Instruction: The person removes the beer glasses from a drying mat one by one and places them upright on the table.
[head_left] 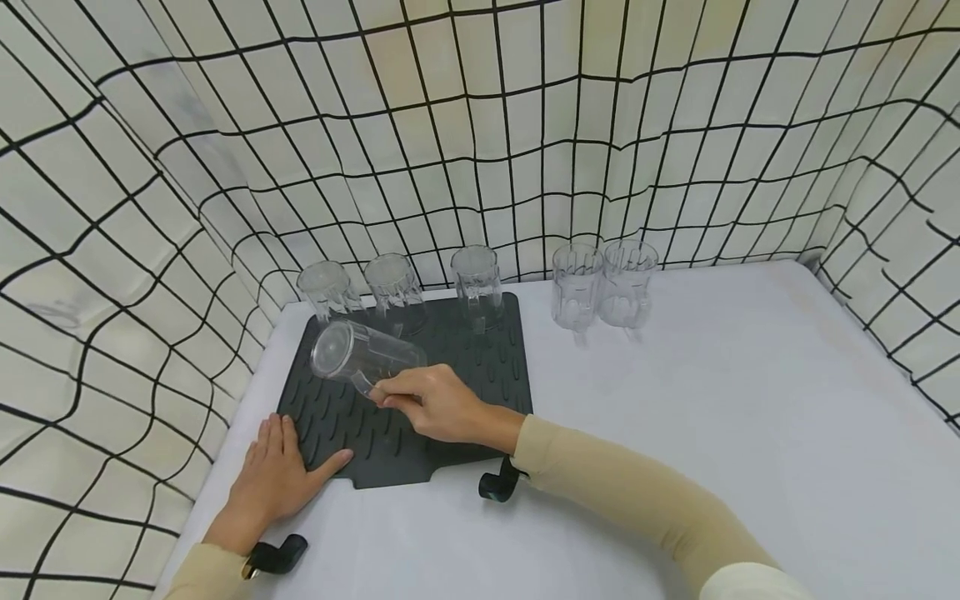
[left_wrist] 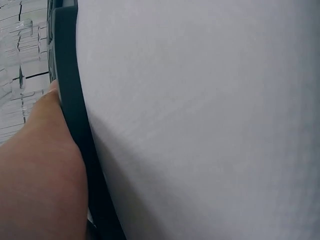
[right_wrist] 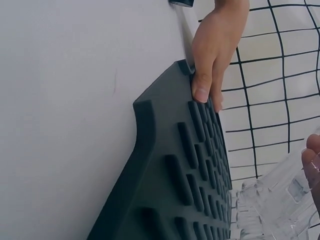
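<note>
My right hand [head_left: 438, 404] grips a clear glass mug [head_left: 378, 350] by its handle. The mug is tilted over on its side above the dark ribbed drying mat [head_left: 480, 392], one round end pointing left. In the right wrist view the mug [right_wrist: 280, 200] shows at the lower right, with fingertips [right_wrist: 312, 150] of that hand at the frame's edge. My left hand [head_left: 273, 475] rests at the mat's front left corner, fingers extended along the edge and thumb spread over the front part. The left wrist view shows part of this hand [left_wrist: 42, 175] against the mat's rim.
Three more glass mugs stand along the mat's back edge: left [head_left: 330, 287], middle [head_left: 395, 292] and right [head_left: 477, 287]. Beyond the mat, two mugs [head_left: 576, 287] stand close together on the white table [head_left: 712, 400]. Black-gridded white walls [head_left: 487, 150] enclose the back and sides.
</note>
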